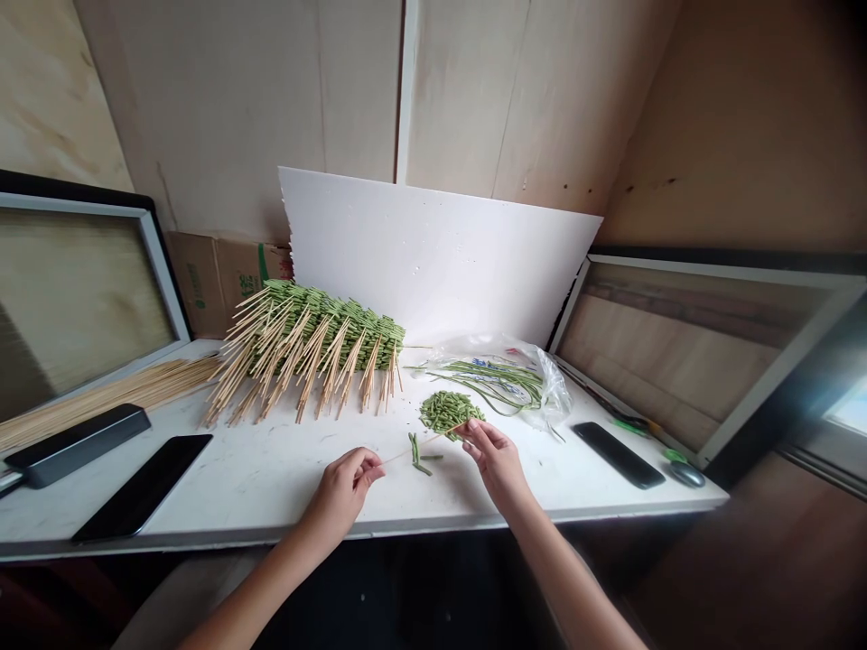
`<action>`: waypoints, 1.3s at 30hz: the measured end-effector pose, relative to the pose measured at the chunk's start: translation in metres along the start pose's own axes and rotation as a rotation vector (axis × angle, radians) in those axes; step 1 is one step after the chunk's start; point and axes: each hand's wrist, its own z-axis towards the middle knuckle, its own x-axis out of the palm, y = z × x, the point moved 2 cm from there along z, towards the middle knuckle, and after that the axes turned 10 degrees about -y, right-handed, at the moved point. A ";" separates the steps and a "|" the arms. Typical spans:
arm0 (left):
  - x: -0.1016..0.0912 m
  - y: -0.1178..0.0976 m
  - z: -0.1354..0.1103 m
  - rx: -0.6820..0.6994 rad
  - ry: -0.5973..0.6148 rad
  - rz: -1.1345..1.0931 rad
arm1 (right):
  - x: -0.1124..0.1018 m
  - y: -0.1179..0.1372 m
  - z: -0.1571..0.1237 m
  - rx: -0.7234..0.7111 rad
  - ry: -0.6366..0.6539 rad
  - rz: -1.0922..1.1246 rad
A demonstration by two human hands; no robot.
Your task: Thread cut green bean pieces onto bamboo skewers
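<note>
A thin bamboo skewer (398, 458) spans the gap between my two hands above the white tabletop. My left hand (347, 492) pinches its left end, fingers closed. At the other end, my right hand (497, 459) grips the skewer between thumb and fingertips, in front of a heap of cut green bean pieces (447, 409). Several loose bean pieces (415, 451) lie on the table between the hands, just under the skewer. Whether the right fingertips also hold a bean piece is too small to tell. Behind, skewers threaded with green bean pieces (325, 316) are stacked in a large pile.
Bare skewers (135, 393) lie at the left, near a black box-shaped device (88, 442) and a dark tablet-like slab (145, 483). A clear plastic bag (552, 384) holds long green beans (501, 375). On the right are a black phone (618, 454) and a mouse (687, 474).
</note>
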 end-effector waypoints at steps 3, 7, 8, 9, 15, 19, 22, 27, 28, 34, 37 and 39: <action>-0.001 -0.003 0.000 0.036 -0.003 0.024 | -0.001 0.001 -0.001 -0.023 0.001 -0.036; -0.004 -0.008 0.000 0.072 -0.021 0.043 | -0.001 0.002 0.000 -0.082 -0.016 -0.073; -0.004 -0.008 -0.001 0.076 -0.021 0.042 | -0.001 0.002 -0.001 -0.097 -0.021 -0.083; -0.004 -0.008 -0.001 0.080 -0.022 0.041 | -0.001 0.002 -0.001 -0.111 -0.021 -0.092; -0.002 -0.001 -0.003 0.090 -0.021 0.058 | 0.005 0.006 -0.009 -0.143 -0.030 -0.123; -0.002 0.004 -0.005 0.081 -0.003 0.095 | 0.010 0.008 -0.015 -0.147 -0.016 -0.134; 0.000 0.004 -0.005 0.065 0.026 0.107 | 0.012 0.010 -0.014 -0.167 0.012 -0.132; 0.003 -0.005 -0.004 0.023 0.022 0.037 | 0.008 0.016 -0.009 -0.242 -0.009 -0.181; 0.003 -0.007 -0.004 0.023 0.019 0.024 | 0.007 0.016 -0.008 -0.249 -0.017 -0.193; 0.000 -0.008 -0.005 0.015 0.032 0.035 | 0.007 0.015 -0.010 -0.237 -0.015 -0.197; 0.001 -0.002 -0.007 0.016 0.037 0.041 | 0.011 0.017 -0.016 -0.245 -0.009 -0.197; 0.003 -0.001 -0.008 0.021 0.041 0.036 | 0.015 0.017 -0.020 -0.253 0.003 -0.196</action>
